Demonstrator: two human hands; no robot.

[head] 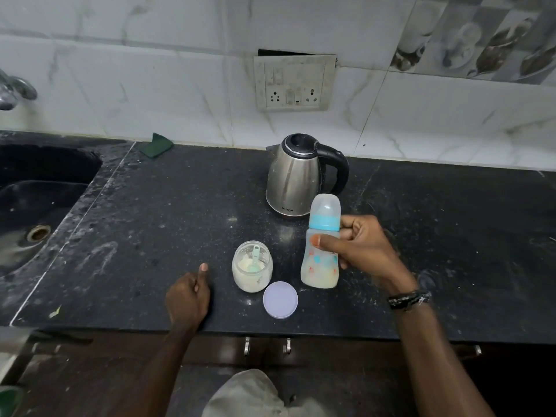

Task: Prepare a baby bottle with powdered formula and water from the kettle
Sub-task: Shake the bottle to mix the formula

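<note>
Bottle upright, capped w/ clear dome + blue ring, milky liquid low inside; right hand grips its middle, just in front of kettle. Left hand curled, holding nothing, on table.

Capped milky bottle upright beside kettle

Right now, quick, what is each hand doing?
Left hand: curled shut, thumb up, holding nothing, resting on the counter.
Right hand: gripping the baby bottle.
</note>
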